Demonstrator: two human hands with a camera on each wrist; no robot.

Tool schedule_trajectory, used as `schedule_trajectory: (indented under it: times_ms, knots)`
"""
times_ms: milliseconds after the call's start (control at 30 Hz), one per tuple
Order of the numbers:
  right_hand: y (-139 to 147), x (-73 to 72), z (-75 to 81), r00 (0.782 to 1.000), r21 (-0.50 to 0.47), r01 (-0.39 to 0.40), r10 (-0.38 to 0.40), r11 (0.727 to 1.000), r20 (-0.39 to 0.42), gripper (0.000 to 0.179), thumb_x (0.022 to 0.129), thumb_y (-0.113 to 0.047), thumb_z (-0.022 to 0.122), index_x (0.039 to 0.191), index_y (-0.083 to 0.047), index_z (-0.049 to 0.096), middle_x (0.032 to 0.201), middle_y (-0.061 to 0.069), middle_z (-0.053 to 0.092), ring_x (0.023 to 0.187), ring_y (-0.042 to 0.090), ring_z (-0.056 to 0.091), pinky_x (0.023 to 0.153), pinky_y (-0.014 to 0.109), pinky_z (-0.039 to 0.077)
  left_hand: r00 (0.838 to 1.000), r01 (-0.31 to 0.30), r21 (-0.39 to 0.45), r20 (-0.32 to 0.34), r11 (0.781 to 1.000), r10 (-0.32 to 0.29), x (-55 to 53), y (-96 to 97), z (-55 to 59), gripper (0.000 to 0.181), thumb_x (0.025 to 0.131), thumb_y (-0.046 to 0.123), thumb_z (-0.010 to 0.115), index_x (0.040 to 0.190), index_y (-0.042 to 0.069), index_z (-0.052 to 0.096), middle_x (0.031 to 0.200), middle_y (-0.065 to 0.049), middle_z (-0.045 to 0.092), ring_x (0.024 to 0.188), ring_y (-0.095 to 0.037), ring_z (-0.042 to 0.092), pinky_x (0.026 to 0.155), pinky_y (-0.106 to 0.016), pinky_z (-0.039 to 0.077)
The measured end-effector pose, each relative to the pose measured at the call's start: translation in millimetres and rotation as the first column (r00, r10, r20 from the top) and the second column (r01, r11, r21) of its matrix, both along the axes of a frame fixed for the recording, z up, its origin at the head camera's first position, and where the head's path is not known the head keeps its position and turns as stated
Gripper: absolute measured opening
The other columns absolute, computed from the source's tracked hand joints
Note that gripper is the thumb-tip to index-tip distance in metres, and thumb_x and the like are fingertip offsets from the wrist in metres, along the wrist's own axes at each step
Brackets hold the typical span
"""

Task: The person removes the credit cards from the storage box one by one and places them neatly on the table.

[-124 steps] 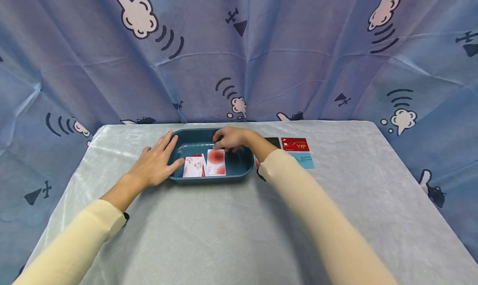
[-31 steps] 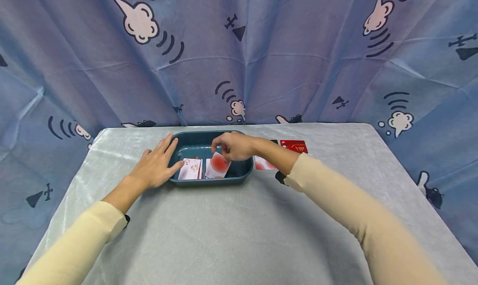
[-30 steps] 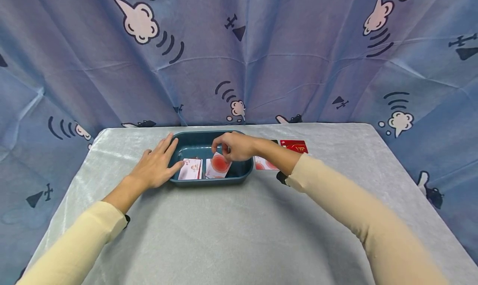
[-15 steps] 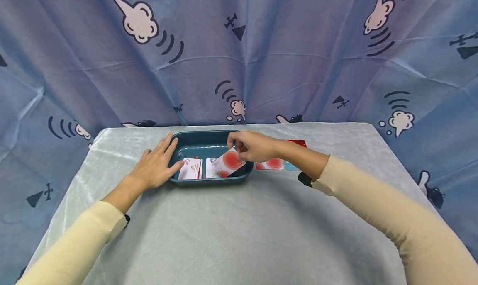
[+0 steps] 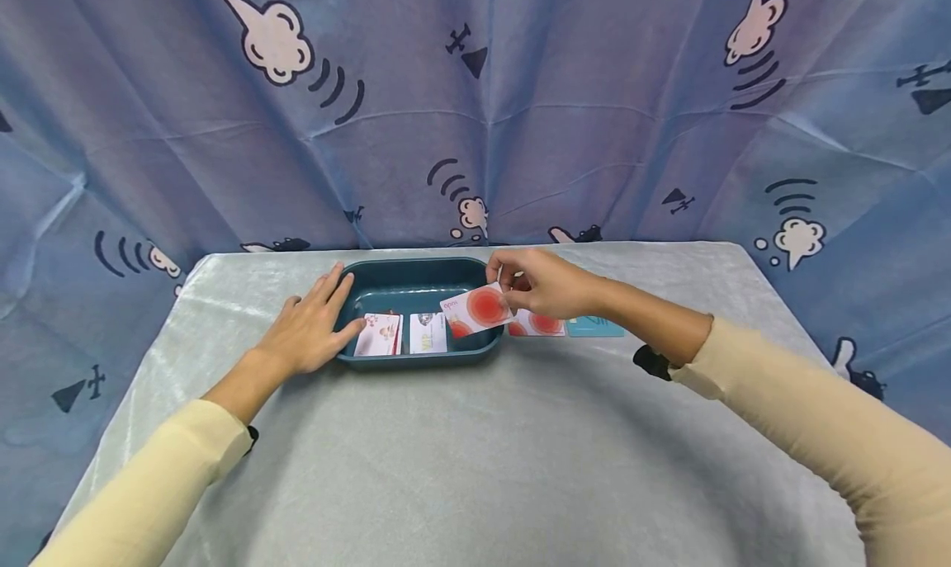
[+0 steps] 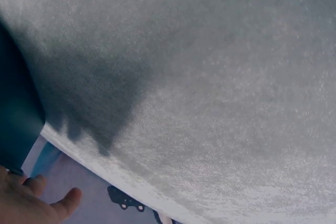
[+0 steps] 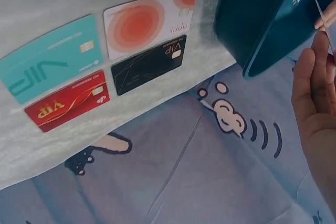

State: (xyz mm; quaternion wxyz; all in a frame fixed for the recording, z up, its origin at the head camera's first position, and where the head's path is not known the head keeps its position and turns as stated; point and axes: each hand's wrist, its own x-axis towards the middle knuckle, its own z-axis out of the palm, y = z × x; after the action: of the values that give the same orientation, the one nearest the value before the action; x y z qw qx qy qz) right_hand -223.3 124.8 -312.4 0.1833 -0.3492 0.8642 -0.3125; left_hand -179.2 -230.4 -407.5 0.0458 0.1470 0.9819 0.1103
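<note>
My right hand (image 5: 550, 285) pinches a white card with red circles (image 5: 475, 309) by its right end, tilted above the right part of a dark teal tray (image 5: 416, 361). Seen from the right wrist, that card (image 7: 318, 11) is nearly edge-on beyond the fingers. My left hand (image 5: 312, 319) rests on the tray's left rim, fingers extended; only part of this hand (image 6: 31, 203) shows in the left wrist view. Inside the tray lie white cards with red flowers (image 5: 377, 336), overlapping a red-edged one, and a white VIP card (image 5: 428, 336) beside them.
Right of the tray, several cards lie in two rows: a red-circle card (image 7: 149, 22), a teal VIP card (image 7: 52, 59), a red VIP card (image 7: 68, 100) and a black VIP card (image 7: 149, 66). A patterned blue curtain (image 5: 594, 138) hangs behind the grey-covered table (image 5: 446, 451).
My right hand has lifted the red-circle card off the pile in the tray and carried it right, uncovering the white VIP card. My left hand has stayed on the rim.
</note>
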Motion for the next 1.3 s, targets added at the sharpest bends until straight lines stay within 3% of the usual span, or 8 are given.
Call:
schedule_trajectory:
  times_ms: [367, 567, 800, 1100, 1300]
  knots:
    - [31, 7.8, 0.6, 0.994, -0.066, 0.113, -0.113, 0.991, 0.001, 0.022, 0.090, 0.003, 0.069, 0.109, -0.006, 0.061, 0.090, 0.007, 0.062, 0.084, 0.023, 0.061, 0.080, 0.034, 0.056, 1.000, 0.004, -0.001, 0.005, 1.000, -0.004, -0.7, -0.2, -0.2, 0.079, 0.102, 0.049, 0.043, 0.159, 0.002, 0.015, 0.166, -0.017, 0.004, 0.150, -0.038, 0.014, 0.106, -0.071, 0.024]
    - [56, 11.9, -11.9, 0.990, -0.108, 0.137, -0.140, 0.985, -0.021, 0.026, 0.090, 0.001, 0.071, 0.115, -0.001, 0.065, 0.090, 0.007, 0.064, 0.077, 0.023, 0.065, 0.074, 0.028, 0.055, 1.000, 0.005, -0.002, 0.007, 1.000, -0.004, -0.8, 0.1, 0.7, 0.079, 0.103, 0.050, 0.043, 0.159, 0.003, 0.014, 0.166, -0.017, 0.004, 0.151, -0.038, 0.013, 0.106, -0.071, 0.023]
    - [75, 18.9, -30.6, 0.984, -0.100, 0.174, -0.168, 0.980, 0.059, 0.028, 0.091, 0.000, 0.069, 0.120, -0.002, 0.066, 0.090, 0.009, 0.063, 0.072, 0.026, 0.065, 0.068, 0.032, 0.056, 1.000, 0.006, -0.005, 0.013, 1.000, -0.006, -0.5, 0.2, 0.4, 0.079, 0.102, 0.050, 0.043, 0.159, 0.003, 0.014, 0.166, -0.017, 0.003, 0.150, -0.038, 0.013, 0.106, -0.071, 0.023]
    - [91, 24.0, -56.2, 0.976, -0.111, 0.207, -0.198, 0.972, 0.085, 0.029, 0.090, 0.000, 0.070, 0.119, -0.002, 0.067, 0.094, 0.009, 0.064, 0.078, 0.024, 0.065, 0.068, 0.035, 0.057, 1.000, 0.002, -0.006, 0.012, 1.000, -0.002, -0.9, -0.3, -0.2, 0.079, 0.102, 0.050, 0.043, 0.159, 0.003, 0.014, 0.166, -0.017, 0.004, 0.151, -0.038, 0.013, 0.107, -0.071, 0.023]
    - [97, 25.1, -65.8, 0.973, -0.124, 0.221, -0.211, 0.967, 0.092, 0.028, 0.089, -0.001, 0.072, 0.116, -0.001, 0.067, 0.092, 0.010, 0.062, 0.080, 0.027, 0.060, 0.064, 0.027, 0.053, 1.000, 0.000, -0.007, 0.015, 1.000, 0.001, -1.0, -0.4, -0.2, 0.079, 0.102, 0.050, 0.043, 0.159, 0.003, 0.014, 0.166, -0.017, 0.003, 0.151, -0.038, 0.013, 0.107, -0.071, 0.022]
